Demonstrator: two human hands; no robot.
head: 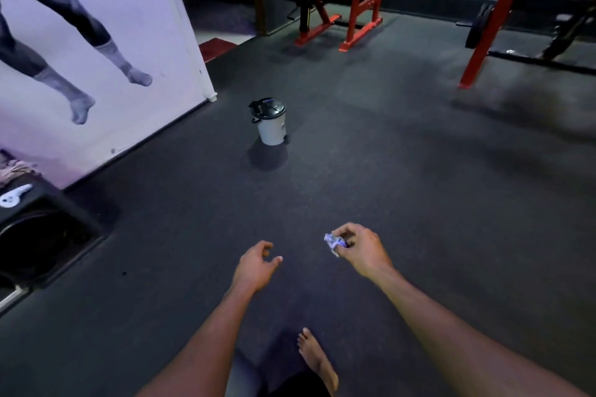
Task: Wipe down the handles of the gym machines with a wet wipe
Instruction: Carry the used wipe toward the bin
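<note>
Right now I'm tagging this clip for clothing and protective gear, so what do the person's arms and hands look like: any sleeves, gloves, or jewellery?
Both forearms are bare for all of their visible length, with no sleeve cuffs in view. The left hand and right hand wear no gloves, and no watch, bracelet or ring shows on either. Nothing is marked or strapped on the arms.

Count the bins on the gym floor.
1. A small white pedal bin with a black lid stands on the dark floor near the wall poster; others may be out of view.
</note>
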